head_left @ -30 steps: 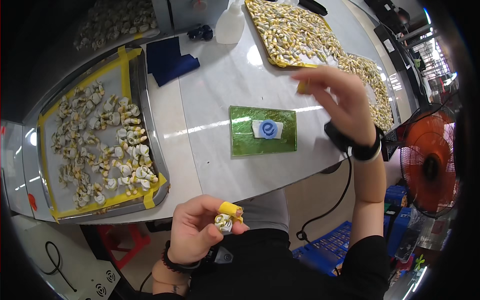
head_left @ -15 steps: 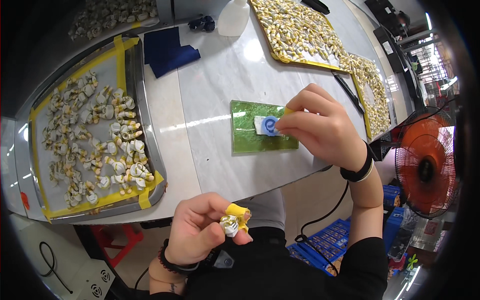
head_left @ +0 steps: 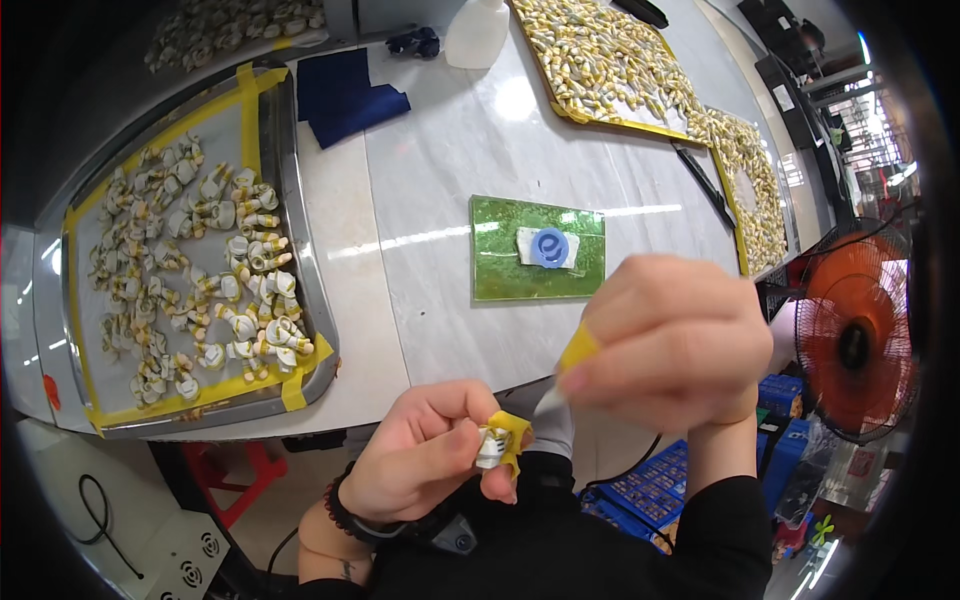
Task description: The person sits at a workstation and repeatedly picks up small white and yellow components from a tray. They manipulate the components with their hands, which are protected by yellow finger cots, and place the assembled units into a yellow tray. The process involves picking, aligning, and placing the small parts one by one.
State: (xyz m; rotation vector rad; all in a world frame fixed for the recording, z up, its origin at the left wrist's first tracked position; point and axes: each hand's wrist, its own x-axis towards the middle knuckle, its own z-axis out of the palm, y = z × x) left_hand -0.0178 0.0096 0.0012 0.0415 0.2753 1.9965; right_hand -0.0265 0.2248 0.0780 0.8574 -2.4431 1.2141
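My left hand [head_left: 425,455] is closed around a small white-and-gold figurine piece [head_left: 492,447], held above my lap at the table's front edge. A yellow finger cover is on one of its fingertips. My right hand [head_left: 670,345], smeared by motion, pinches a small white pointed piece [head_left: 548,402] just right of the figurine piece. It also has a yellow cover on a fingertip. Beyond the hands, a green glass plate [head_left: 500,275] lies on the table. On it a white pad [head_left: 527,243] carries a round blue dish [head_left: 551,248].
A yellow-taped tray [head_left: 320,375] of white-and-gold figurine pieces is at left. Trays of small white-and-yellow pieces [head_left: 610,70] stand at back right. A navy cloth [head_left: 350,105], a white bottle [head_left: 478,35] and a dark tool [head_left: 706,187] lie around. An orange fan [head_left: 855,345] stands at right.
My right hand has moved from the blue dish toward me, next to my left hand, with the small white piece. The left hand has shifted slightly right with the figurine piece.
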